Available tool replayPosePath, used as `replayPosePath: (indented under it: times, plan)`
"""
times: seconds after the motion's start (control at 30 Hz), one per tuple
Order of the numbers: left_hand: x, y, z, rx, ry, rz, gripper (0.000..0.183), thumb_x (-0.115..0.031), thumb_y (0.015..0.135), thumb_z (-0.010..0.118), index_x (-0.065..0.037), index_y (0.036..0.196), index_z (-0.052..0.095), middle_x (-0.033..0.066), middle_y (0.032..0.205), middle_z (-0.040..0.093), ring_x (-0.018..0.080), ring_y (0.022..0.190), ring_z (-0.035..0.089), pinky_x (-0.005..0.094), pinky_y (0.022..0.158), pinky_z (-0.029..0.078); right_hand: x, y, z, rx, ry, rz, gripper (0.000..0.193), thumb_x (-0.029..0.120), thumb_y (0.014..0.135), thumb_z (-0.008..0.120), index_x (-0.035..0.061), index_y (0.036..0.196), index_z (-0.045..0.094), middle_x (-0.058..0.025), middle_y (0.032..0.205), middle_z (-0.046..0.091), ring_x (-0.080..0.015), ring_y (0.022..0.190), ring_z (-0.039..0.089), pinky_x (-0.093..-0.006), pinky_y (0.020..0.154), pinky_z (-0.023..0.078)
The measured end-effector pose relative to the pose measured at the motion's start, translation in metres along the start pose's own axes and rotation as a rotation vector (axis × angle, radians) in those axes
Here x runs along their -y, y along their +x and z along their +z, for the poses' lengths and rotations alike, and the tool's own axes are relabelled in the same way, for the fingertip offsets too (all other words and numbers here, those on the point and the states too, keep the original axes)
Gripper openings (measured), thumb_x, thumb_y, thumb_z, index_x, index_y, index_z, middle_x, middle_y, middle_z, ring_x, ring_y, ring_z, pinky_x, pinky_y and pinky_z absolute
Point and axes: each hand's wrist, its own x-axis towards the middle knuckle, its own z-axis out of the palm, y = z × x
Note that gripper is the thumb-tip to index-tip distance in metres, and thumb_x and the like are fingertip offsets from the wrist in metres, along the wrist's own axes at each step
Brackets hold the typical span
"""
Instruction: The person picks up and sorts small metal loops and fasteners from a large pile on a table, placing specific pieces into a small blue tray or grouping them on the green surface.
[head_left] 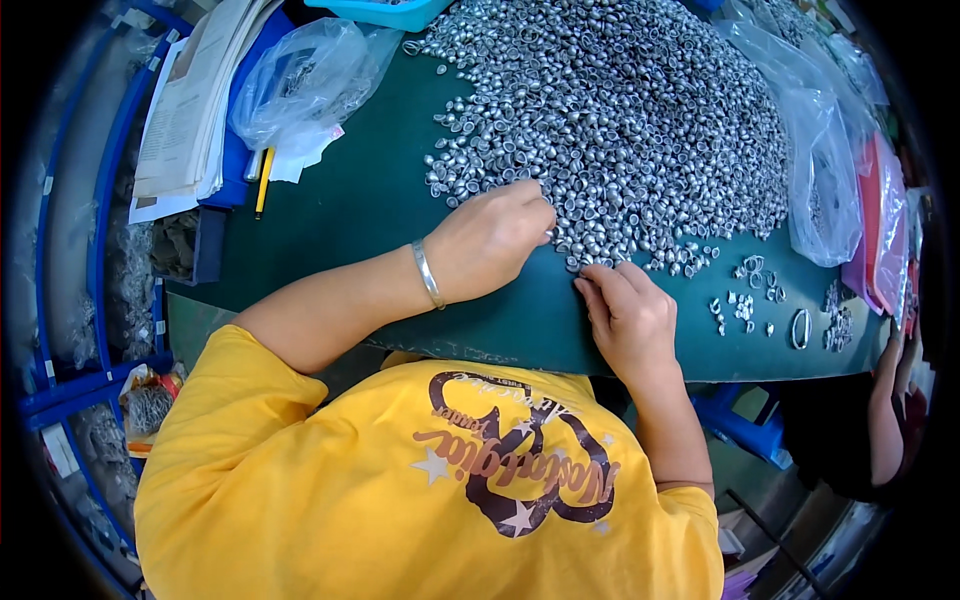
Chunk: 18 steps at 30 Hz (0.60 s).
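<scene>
A large heap of small silvery metal pieces (620,120), rounded and cup-like, spreads over the green table (350,220). My left hand (495,240), with a silver bangle (428,274) on its wrist, is curled closed at the heap's near left edge. Its fingertips are turned away, so what they hold is hidden. My right hand (635,310) rests at the heap's near edge with thumb and forefinger close together beside the outermost pieces. Anything between those fingers is too small to make out.
Right of my right hand lie small groups of silvery rings and parts (745,305). Clear plastic bags (822,190) and a red tray (880,215) line the right side. Papers (195,110), a yellow pencil (264,184) and a blue rack (100,200) stand left. Another person's arm (885,420) shows at right.
</scene>
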Motion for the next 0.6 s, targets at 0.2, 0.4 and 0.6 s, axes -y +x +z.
replayPosePath:
  times: [0.2, 0.4, 0.6]
  plan:
    - [-0.01, -0.004, -0.029, 0.179, -1.289, -0.795, 0.01, -0.006, 0.081, 0.057, -0.001, 0.089, 0.055, 0.0042, 0.077, 0.055, 0.005, 0.057, 0.043, 0.0174, 0.045, 0.034, -0.024, -0.001, -0.026, 0.014, 1.64, 0.619, 0.007, -0.002, 0.078, 0.054, -0.001, 0.085, 0.054, -0.005, 0.066, 0.054, -0.0064, 0.045, 0.037, -0.0189, 0.04, 0.029]
    - [0.001, -0.005, -0.024, 0.129, -1.546, -0.803, 0.011, 0.001, 0.077, 0.054, -0.002, 0.088, 0.055, 0.0043, 0.072, 0.055, 0.0046, 0.054, 0.041, 0.0168, 0.044, 0.032, -0.011, 0.003, -0.014, 0.128, 0.691, 0.454, 0.012, 0.001, 0.076, 0.062, 0.0014, 0.088, 0.063, -0.0042, 0.07, 0.06, -0.0083, 0.053, 0.053, -0.02, 0.047, 0.041]
    - [-0.009, 0.007, 0.007, 0.002, -0.161, -0.003, 0.013, -0.005, 0.069, 0.067, -0.003, 0.08, 0.06, 0.0088, 0.071, 0.05, 0.0241, 0.066, 0.053, 0.0305, 0.058, 0.044, -0.003, 0.007, -0.001, 0.009, 0.11, 0.042, 0.008, 0.005, 0.071, 0.067, 0.0048, 0.078, 0.063, -0.0102, 0.069, 0.06, -0.0219, 0.056, 0.057, -0.028, 0.05, 0.046]
